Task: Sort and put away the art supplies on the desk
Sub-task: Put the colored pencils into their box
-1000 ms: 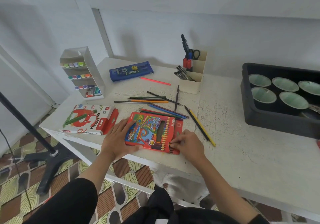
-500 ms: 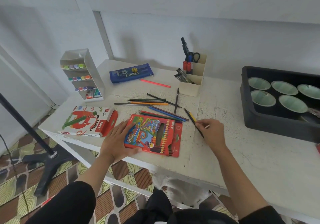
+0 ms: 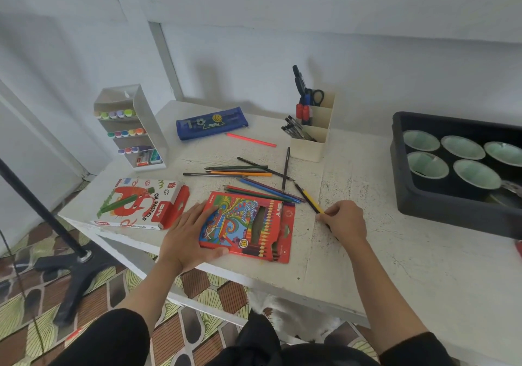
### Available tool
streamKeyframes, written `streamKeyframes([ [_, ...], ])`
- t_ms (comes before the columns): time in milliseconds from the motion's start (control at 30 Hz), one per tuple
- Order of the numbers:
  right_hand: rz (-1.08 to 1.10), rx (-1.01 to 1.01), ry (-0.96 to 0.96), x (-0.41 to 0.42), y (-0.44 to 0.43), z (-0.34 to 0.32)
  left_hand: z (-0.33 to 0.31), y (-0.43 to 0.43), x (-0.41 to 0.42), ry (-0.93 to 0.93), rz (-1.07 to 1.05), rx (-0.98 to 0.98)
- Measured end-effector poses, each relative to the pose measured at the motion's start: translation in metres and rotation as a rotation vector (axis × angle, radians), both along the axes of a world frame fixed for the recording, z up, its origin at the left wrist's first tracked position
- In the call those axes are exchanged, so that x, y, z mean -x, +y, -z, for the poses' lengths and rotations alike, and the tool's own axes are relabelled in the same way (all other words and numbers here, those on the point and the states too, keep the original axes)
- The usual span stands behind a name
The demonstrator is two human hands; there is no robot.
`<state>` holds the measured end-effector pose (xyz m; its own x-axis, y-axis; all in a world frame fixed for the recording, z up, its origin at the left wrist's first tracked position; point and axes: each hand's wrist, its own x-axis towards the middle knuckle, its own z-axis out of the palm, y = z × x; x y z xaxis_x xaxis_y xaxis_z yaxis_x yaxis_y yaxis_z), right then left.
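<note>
- Your right hand (image 3: pixel 346 220) has its fingers curled, pinching the yellow pencil (image 3: pixel 310 202) near its lower end. The pencil lies on the table (image 3: pixel 395 252) just right of the pencil box (image 3: pixel 245 224).
- A dark pencil lies alongside the yellow one. I cannot tell whether it is in your pinch too.
- Your left hand (image 3: pixel 186 235) lies flat on the box's left part, fingers straight, thumb at the near edge.
- Expect the pencil to be light, stiff and ready to roll, with a brittle tip. Pinch the shaft and keep off the point.
- The box looks like thin card that would buckle, so hold it by its edges.
- Counted: about a dozen loose pencils (image 3: pixel 240 173), though overlaps blur the count.
- Two card boxes, including the oil pastels box (image 3: pixel 135 204).
- One blue pencil case (image 3: pixel 211 122), one marker rack (image 3: pixel 149 111) and one pen organiser (image 3: pixel 309 148).
</note>
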<state>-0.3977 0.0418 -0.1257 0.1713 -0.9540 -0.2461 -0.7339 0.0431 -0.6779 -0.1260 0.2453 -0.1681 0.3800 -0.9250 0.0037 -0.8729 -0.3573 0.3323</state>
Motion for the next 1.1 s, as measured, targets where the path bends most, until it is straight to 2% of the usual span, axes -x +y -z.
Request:
streamKeyframes([
  [67,-0.013,0.016,-0.036,0.004,-0.003,-0.003,0.001,0.0,-0.001,-0.002,0.0,-0.004],
  [200,-0.059,0.086,-0.236,0.014,-0.004,-0.014,0.001,0.0,-0.001,-0.017,0.006,-0.019],
  [367,0.023,-0.117,-0.597,0.022,0.005,-0.018,0.0,0.0,-0.001,-0.026,0.007,-0.015],
  [567,0.166,-0.235,-0.962,0.016,0.021,-0.01,0.001,0.0,-0.002,-0.033,0.007,-0.017],
  [867,0.312,-0.103,-0.974,0.008,0.033,0.012,0.002,0.0,-0.002,-0.028,0.007,-0.018],
  [1000,0.247,-0.112,-1.059,0.01,0.036,0.013,0.001,0.0,-0.002,-0.028,0.014,-0.02],
  [1100,0.036,-0.09,-0.867,0.011,0.037,0.013,0.001,0.0,-0.002,-0.026,0.011,-0.025],
])
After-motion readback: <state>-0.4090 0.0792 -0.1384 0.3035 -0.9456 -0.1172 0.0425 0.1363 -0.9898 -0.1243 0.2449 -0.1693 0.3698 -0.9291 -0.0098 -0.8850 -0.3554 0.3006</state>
